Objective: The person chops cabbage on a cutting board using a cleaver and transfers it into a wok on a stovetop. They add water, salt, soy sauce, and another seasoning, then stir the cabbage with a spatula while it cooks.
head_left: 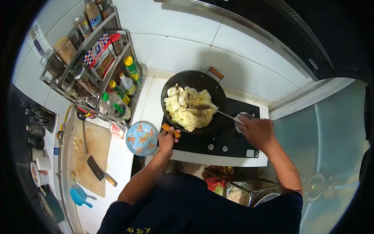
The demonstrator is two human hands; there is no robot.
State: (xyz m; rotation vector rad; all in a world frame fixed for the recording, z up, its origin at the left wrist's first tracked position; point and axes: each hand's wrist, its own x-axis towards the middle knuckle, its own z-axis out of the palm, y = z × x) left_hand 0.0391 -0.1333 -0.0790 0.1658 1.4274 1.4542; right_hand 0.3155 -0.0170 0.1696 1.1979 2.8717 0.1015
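Nearest you, on the left stretch of the white counter (120, 158), a blue scoop (78, 196) lies below a wooden chopping board (92, 134), on which a cleaver (96, 168) rests with its handle over the board's edge. Your left hand (166, 140) is closed around the orange-brown near handle (171, 130) of a dark wok (216, 92); a blue bear-patterned dish (142, 139) sits just beside that hand. Your right hand (257, 132) grips the handle of a metal spatula (229, 116), its head partly covered by chopped pale leaf vegetable (191, 117) inside the wok. The wok stands on the left part of the black cooktop (194, 143); the right burner (239, 126) is partly hidden by your right hand. Farther off, the wok's second handle (215, 73) points toward the tiled wall (175, 50). At the far left, a metal rack (87, 42) carries seasoning jars and bottles, including a yellow-capped green bottle (132, 71).
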